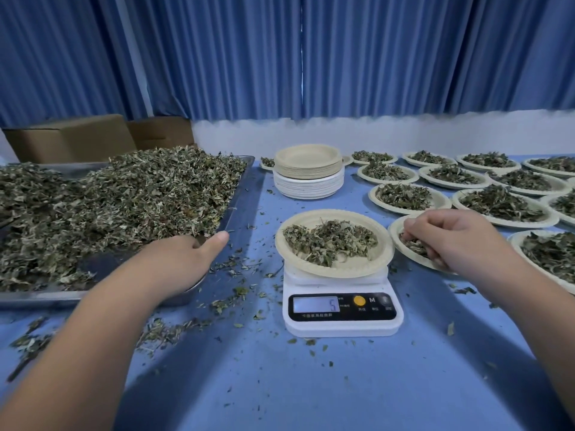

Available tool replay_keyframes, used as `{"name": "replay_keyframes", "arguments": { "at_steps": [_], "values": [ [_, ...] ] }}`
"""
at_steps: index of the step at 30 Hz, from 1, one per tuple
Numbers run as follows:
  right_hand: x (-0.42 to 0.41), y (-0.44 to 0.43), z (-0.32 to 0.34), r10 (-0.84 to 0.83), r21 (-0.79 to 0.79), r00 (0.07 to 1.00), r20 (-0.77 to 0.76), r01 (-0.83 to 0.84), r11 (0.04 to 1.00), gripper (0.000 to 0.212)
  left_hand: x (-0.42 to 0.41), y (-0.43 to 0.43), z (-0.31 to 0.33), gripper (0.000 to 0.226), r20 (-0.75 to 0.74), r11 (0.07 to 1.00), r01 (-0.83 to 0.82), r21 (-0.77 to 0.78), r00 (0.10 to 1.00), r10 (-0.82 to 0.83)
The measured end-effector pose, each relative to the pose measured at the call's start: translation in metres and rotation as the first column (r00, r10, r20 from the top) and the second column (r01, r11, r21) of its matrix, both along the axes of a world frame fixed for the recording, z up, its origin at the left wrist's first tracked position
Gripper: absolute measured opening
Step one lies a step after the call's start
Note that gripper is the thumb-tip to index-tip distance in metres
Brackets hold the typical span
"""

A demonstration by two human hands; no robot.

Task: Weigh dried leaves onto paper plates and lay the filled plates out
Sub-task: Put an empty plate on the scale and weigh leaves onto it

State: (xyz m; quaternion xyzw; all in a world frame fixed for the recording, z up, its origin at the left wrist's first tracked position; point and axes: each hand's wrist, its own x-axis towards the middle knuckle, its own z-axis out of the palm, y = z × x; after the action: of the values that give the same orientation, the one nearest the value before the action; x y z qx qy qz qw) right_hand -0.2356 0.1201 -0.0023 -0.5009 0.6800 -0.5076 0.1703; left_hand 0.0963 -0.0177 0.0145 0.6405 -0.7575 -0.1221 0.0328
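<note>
Table (pixel 280 384): blue cloth, with leaf scraps strewn along the near side.
Scale (pixel 342 309): white, nearest the person; its display (pixel 315 304) shows one digit, seemingly 5.
Plate on the scale (pixel 348 270): sits level and holds a modest portion.
Step in hand: I'd judge it to be trimming this portion to weight (a pinch either way).
Left hand (pixel 183 262): palm down at the near corner of the tray (pixel 242 194), thumb out; the fingers are hidden, so I cannot tell its grip.
Right hand (pixel 457 241): knuckles up, fingers curled down, pinching dried leaves (pixel 412 244) on the neighbouring plate (pixel 394 236), just right of the scale.
Next move: probably a small pinch dropped gently, then the plate lifted level by its rim.
Leaf stock (pixel 124 194): heaped in the metal tray on the left.
Empty plates (pixel 308 175): stacked behind the scale.
Filled plates (pixel 440 201): in rows, far right.
Curtain (pixel 373 57): blue, at the back.
</note>
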Motion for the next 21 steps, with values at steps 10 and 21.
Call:
{"name": "replay_keyframes", "arguments": {
  "at_steps": [10, 21],
  "values": [
    [0.001, 0.000, -0.002, -0.014, -0.008, 1.000, -0.016, 0.014, 1.000, 0.027, 0.003, -0.042, -0.006, 0.101, -0.119, 0.983, 0.166, 0.080, 0.981, -0.156],
    [-0.001, -0.002, -0.004, -0.013, -0.005, 0.999, -0.033, 0.013, 1.000, 0.026, 0.015, -0.047, -0.011, 0.095, -0.120, 0.979, 0.201, 0.015, 0.973, -0.198]
  ]
}}
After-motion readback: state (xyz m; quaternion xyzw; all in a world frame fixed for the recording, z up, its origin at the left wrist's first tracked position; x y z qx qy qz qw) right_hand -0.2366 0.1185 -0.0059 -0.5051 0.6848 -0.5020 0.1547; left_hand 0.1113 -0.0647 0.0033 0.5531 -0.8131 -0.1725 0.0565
